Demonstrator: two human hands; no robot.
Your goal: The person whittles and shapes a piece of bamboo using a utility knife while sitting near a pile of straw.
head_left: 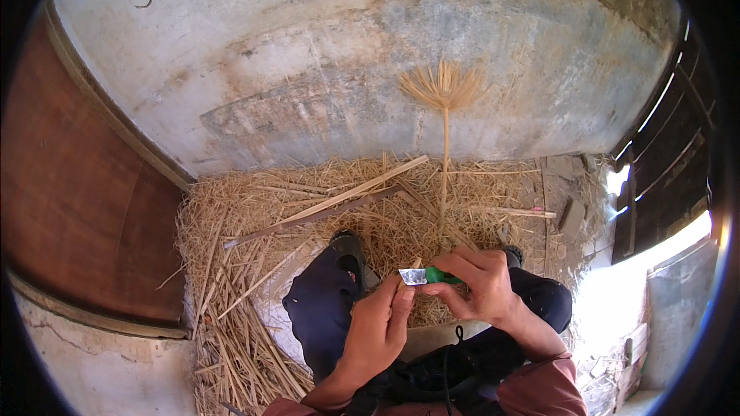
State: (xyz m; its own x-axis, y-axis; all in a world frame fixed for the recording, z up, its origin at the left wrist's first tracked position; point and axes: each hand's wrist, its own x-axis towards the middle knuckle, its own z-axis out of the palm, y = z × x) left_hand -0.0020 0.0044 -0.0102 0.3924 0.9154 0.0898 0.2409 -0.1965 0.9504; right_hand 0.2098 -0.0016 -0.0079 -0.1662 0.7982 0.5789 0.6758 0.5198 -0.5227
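Note:
My right hand (479,283) is closed round the green handle of a knife (414,276), whose short, wide, shiny blade points left. Between the thumb and fingers of my left hand (383,319) is a thin pale stick (400,285), mostly hidden by the hand and the blade. The blade lies against or just over the stick, close to my left thumb; I cannot tell whether it cuts in. Both hands are together above my lap, between my knees.
Shavings (370,223) and long split sticks (339,202) cover the floor. More strips (239,347) are heaped at lower left. A splayed straw-coloured brush-like bundle (443,86) on a long stem leans against the stained wall (308,54). A brown door panel (92,200) stands left, dark boards (671,154) right.

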